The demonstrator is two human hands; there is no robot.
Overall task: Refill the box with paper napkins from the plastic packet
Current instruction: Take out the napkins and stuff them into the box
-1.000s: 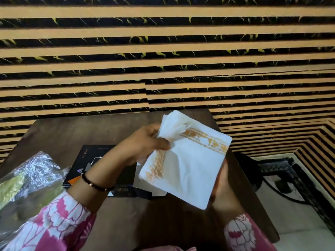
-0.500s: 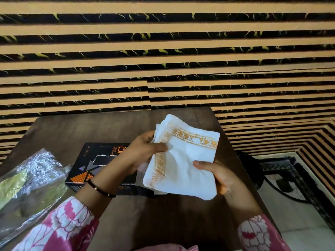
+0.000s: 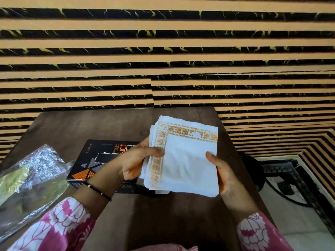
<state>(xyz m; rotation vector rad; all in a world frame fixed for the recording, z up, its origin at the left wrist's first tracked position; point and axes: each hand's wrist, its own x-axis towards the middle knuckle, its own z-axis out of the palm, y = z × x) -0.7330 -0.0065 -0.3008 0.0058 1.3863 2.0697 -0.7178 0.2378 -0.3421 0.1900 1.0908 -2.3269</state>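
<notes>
Stack of white paper napkins with orange-gold patterned border [image 3: 186, 160] is held above the brown desk [image 3: 112, 124]: left hand [image 3: 137, 163] pinches its left edge, right hand [image 3: 220, 171] grips the right edge. Likely step: squaring the stack before loading. Black cardboard box with orange print [image 3: 101, 160] lies just beneath the left hand, clear crinkled plastic packet [image 3: 34, 174] well to its left; next, lower the stack into the box opening.

Packet [image 3: 30, 180] left of box [image 3: 101, 160]; napkins [image 3: 184, 160] above.

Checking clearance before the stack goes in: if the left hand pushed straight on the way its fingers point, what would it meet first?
Probably only the napkin stack the left hand already grips; beyond that, likely the right hand.
</notes>
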